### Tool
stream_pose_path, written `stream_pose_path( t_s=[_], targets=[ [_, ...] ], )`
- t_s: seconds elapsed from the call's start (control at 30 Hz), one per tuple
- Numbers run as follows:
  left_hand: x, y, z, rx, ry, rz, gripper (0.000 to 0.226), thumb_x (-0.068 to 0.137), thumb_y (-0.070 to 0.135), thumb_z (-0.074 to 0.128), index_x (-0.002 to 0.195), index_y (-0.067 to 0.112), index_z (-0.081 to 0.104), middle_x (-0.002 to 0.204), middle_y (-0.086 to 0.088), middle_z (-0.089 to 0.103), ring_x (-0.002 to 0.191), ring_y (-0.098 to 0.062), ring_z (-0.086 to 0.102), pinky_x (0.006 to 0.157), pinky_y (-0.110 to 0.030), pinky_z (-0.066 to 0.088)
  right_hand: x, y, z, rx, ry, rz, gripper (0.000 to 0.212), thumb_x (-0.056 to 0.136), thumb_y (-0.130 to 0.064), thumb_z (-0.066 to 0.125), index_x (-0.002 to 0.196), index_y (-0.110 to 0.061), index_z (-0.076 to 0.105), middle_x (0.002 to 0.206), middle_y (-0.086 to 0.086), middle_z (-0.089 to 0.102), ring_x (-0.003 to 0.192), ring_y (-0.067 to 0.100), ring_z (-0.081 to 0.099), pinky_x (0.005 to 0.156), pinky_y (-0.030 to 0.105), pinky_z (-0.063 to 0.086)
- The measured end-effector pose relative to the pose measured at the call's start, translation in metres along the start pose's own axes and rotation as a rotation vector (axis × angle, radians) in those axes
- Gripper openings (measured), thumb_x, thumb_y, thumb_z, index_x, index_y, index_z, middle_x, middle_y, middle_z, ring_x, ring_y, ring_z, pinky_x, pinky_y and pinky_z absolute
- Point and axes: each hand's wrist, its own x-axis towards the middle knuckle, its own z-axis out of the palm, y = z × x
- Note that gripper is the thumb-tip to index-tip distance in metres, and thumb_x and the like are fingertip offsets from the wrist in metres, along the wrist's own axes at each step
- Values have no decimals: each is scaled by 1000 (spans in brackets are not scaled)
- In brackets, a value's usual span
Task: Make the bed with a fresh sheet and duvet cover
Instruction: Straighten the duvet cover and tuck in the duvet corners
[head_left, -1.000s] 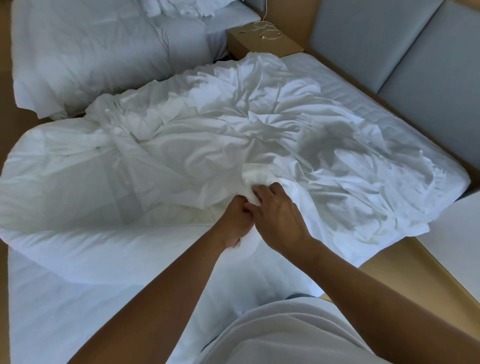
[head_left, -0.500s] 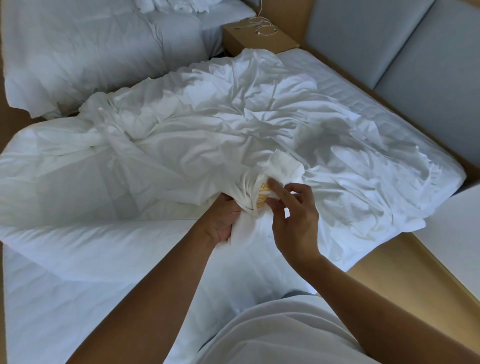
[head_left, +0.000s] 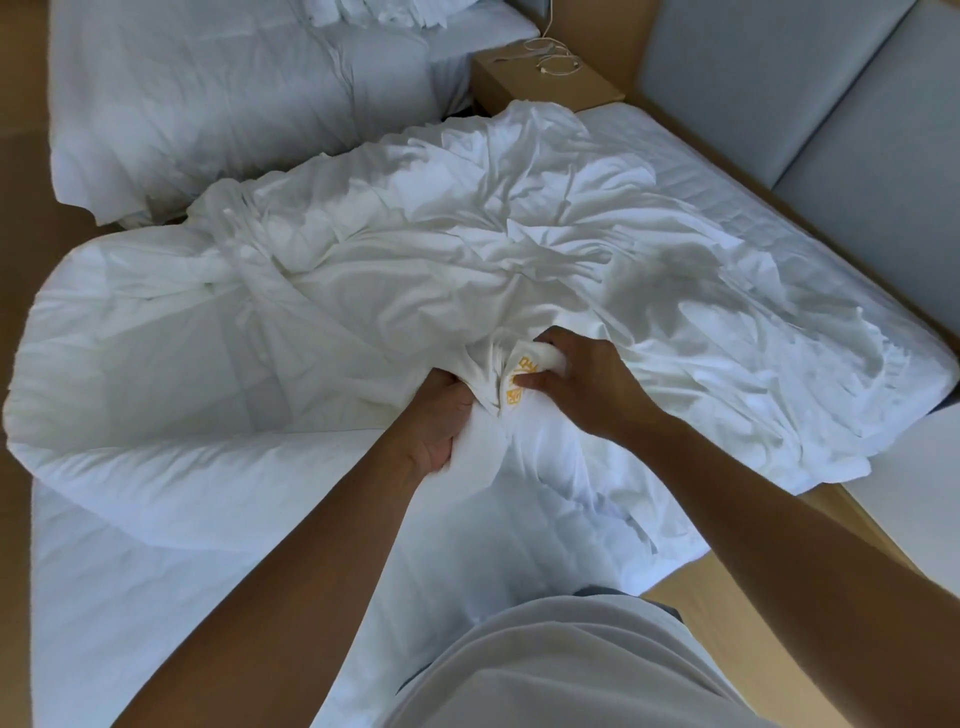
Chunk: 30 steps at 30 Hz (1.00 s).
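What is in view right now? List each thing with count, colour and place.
linen: 1, white, crumpled across the bed; sheet or cover, cannot tell
logo: 1, yellow, on the linen between the hands
duvet: 1, white, folded at the bed's left side
mattress: 1, white quilted, under the linen
second bed: 1, white, upper left
nightstand: 1, tan, between the beds at the top
cable: 1, white, on the nightstand
headboard panels: 2, grey, upper right
shirt: 1, pale, bottom edge
left hand: 1, grips bunched linen
right hand: 1, fingers pinch the linen at the logo
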Motion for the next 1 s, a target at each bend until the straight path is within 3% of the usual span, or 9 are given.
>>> stream_pose_path(
  t_s=[0.13,0.2,0.27,0.33,0.47,0.6,0.7,0.83,1.0],
  targets=[
    [-16,12,-12,295,456,161,10,87,21,66,96,23,72,105,-3,70,103,-25,66,91,-40,54,27,-1,-4,-14,-69,-6,20,88,-35,75,83,-25,59,76,-9,61,72,8,56,66,23,42],
    [-34,9,-11,491,596,339,11,79,39,66,86,32,70,95,5,65,90,-12,64,83,-22,52,34,-4,-1,33,-112,-30,26,92,-33,71,74,-25,54,68,-9,55,61,2,50,59,16,37],
    [-39,-2,0,508,470,274,22,77,47,72,92,31,68,85,10,68,81,-6,66,76,-16,52,39,-10,4,103,-153,-69,26,94,-29,70,74,-16,57,66,-8,54,57,1,47,56,14,37],
    [-35,-17,9,411,416,112,29,81,42,77,99,24,65,87,8,71,85,-11,70,81,-31,58,41,-16,9,135,-200,-83,30,95,-29,69,74,-10,58,64,-8,52,54,1,44,54,14,37],
    [-25,-34,11,504,482,289,23,86,30,77,103,21,65,100,6,66,89,-10,64,83,-26,54,37,-19,13,271,-197,-50,41,97,-27,66,69,-1,51,61,-4,44,53,3,38,52,15,33],
    [-23,-53,15,457,133,167,23,82,30,74,101,36,62,96,15,71,89,-1,66,79,-22,54,27,-11,6,330,-174,-9,44,97,-28,67,63,-8,48,58,-7,42,54,7,38,52,20,33],
    [-28,-71,9,617,21,149,16,73,37,72,86,33,64,83,22,67,79,3,63,67,-14,49,19,-2,-5,272,-260,-12,46,95,-32,68,62,-10,45,57,-6,39,52,8,36,50,22,31],
    [-40,-103,-22,986,26,202,36,74,53,73,87,19,72,94,19,62,101,-13,60,94,-39,46,8,5,-5,177,-397,-6,45,92,-36,71,72,2,55,61,2,47,55,11,44,51,24,36],
    [-64,-144,-56,1256,46,165,42,84,60,69,96,20,77,102,6,65,107,-19,54,92,-32,33,-5,1,4,100,-555,-50,34,89,-37,75,80,-5,69,67,3,64,57,4,58,54,16,44]
  ],
)
